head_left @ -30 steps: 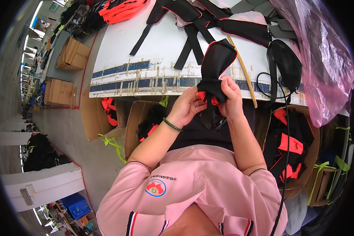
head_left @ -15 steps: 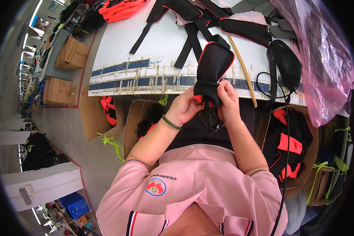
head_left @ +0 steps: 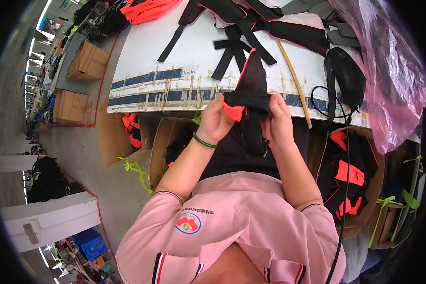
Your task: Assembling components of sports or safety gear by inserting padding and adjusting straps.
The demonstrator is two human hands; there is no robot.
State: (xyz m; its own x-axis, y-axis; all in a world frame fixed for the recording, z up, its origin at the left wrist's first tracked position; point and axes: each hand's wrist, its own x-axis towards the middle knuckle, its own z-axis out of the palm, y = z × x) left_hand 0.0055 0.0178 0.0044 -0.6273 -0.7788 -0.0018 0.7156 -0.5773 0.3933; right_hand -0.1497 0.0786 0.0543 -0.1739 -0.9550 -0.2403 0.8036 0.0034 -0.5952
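Note:
Just past the near edge of the table [head_left: 151,71], both my hands hold a black fabric piece [head_left: 252,78] with bright orange edging and lining. My left hand [head_left: 215,122] pinches its left side, where the orange lining [head_left: 234,111] folds outward. The right side is gripped by my right hand [head_left: 279,119], thumb on top. Between the hands a ribbed black band runs across the piece, and a black strap [head_left: 252,137] hangs below. The pointed far end reaches over the table. Fingers under the fabric are partly hidden.
More black pieces with straps [head_left: 296,34] lie at the table's far side, near a wooden stick [head_left: 293,80], a black pouch [head_left: 345,78] and a cable. Pink plastic sheeting [head_left: 388,80] covers the right. Cardboard boxes [head_left: 163,142] with black and orange pieces stand below the table edge.
My hands have moved apart, widening the ribbed band and exposing more orange lining on the left. The piece's far end has turned and looks narrower.

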